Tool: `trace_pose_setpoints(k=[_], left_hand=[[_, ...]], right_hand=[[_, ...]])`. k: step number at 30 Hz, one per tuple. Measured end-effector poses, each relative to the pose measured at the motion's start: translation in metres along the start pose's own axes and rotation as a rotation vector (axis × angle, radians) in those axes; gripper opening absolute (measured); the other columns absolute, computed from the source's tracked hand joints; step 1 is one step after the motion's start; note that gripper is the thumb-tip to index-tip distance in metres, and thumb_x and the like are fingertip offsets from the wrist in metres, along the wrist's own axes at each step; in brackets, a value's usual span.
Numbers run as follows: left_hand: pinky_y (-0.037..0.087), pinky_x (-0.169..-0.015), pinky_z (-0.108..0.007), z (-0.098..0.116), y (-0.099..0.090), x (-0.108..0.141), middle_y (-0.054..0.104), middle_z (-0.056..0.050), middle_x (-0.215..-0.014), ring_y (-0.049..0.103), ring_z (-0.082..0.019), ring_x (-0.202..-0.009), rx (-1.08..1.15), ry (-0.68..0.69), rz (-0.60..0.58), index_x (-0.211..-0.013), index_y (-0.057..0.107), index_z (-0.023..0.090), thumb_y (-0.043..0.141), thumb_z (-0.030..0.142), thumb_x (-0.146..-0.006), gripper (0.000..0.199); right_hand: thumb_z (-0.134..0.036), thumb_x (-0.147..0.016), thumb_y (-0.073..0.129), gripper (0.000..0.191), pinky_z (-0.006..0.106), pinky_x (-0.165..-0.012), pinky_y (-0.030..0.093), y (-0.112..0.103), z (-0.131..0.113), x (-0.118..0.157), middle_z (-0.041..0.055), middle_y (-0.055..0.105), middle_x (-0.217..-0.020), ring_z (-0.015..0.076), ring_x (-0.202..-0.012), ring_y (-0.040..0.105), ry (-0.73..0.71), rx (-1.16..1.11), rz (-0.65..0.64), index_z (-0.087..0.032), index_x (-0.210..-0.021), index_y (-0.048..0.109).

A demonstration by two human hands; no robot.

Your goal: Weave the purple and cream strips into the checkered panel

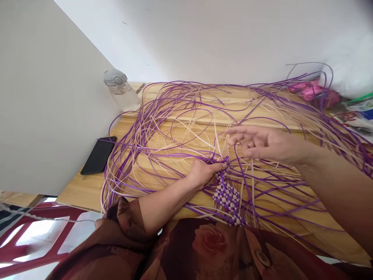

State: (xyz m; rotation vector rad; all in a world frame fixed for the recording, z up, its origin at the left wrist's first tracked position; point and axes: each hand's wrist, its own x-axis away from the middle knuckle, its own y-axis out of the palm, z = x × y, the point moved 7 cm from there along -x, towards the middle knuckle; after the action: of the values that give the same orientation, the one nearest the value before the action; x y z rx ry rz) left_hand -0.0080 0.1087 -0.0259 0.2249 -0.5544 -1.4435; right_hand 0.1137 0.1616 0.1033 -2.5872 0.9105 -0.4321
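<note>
A strip of checkered weaving (227, 196) in purple and cream lies on the wooden table close to my body. My left hand (205, 171) pinches its far end, thumb on top, where the strands meet. Long purple and cream strands (145, 112) fan out from the weaving to both sides and the back. Above and right of that end, my right hand (258, 144) hovers with its fingers apart and partly curled. I see no strand clearly gripped in it, and several loose strands pass near its fingertips.
A clear bottle with a grey lid (122, 91) stands at the back left against the wall. A black phone (99, 155) lies at the table's left edge. Pink bundles (310, 91) and a white plastic bag (349, 66) sit at the back right. A wooden ledge (186, 121) crosses the table.
</note>
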Motion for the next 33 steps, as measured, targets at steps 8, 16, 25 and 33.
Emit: trace_pose_setpoints(k=[8, 16, 25, 33], left_hand=[[0.045, -0.07, -0.03, 0.008, 0.006, 0.002, 0.066, -0.002, -0.07, 0.057, -0.014, -0.065, -0.011, 0.061, -0.067, -0.066, 0.067, 0.012, 0.088, 0.027, -0.052, 0.03], [0.047, -0.073, -0.031, -0.002, 0.0, -0.003, 0.067, -0.002, -0.073, 0.06, -0.014, -0.067, -0.012, 0.066, -0.049, -0.069, 0.067, 0.013, 0.086, 0.023, -0.054, 0.027], [0.049, -0.076, -0.032, 0.002, 0.004, 0.001, 0.071, -0.005, -0.076, 0.063, -0.016, -0.07, 0.058, -0.026, -0.015, -0.073, 0.071, 0.012, 0.089, 0.025, -0.049, 0.032], [0.048, -0.074, -0.032, 0.005, 0.003, 0.001, 0.07, -0.005, -0.074, 0.061, -0.016, -0.067, -0.031, 0.027, -0.06, -0.07, 0.07, 0.013, 0.086, 0.024, -0.053, 0.025]], right_hand=[[-0.036, -0.08, 0.064, 0.017, 0.025, -0.058, 0.043, 0.033, 0.01, -0.023, 0.0006, 0.069, -0.074, 0.0142, -0.065, 0.061, 0.027, 0.489, 0.298, -0.02, -0.086, 0.069], [-0.021, -0.091, 0.049, 0.031, 0.032, -0.082, 0.05, 0.026, 0.016, -0.021, 0.0053, 0.074, -0.105, 0.0195, -0.091, 0.068, -0.304, 0.64, 0.17, -0.022, -0.111, 0.072], [-0.011, -0.09, 0.048, 0.026, 0.035, -0.086, 0.047, 0.014, 0.025, 0.005, 0.0085, 0.069, -0.1, 0.0213, -0.095, 0.06, -0.628, 0.995, 0.256, -0.02, -0.087, 0.072], [-0.019, -0.097, 0.043, 0.027, 0.032, -0.086, 0.047, 0.049, -0.009, -0.001, 0.0064, 0.071, -0.098, 0.0189, -0.093, 0.062, -0.612, 0.881, -0.047, -0.02, -0.096, 0.07]])
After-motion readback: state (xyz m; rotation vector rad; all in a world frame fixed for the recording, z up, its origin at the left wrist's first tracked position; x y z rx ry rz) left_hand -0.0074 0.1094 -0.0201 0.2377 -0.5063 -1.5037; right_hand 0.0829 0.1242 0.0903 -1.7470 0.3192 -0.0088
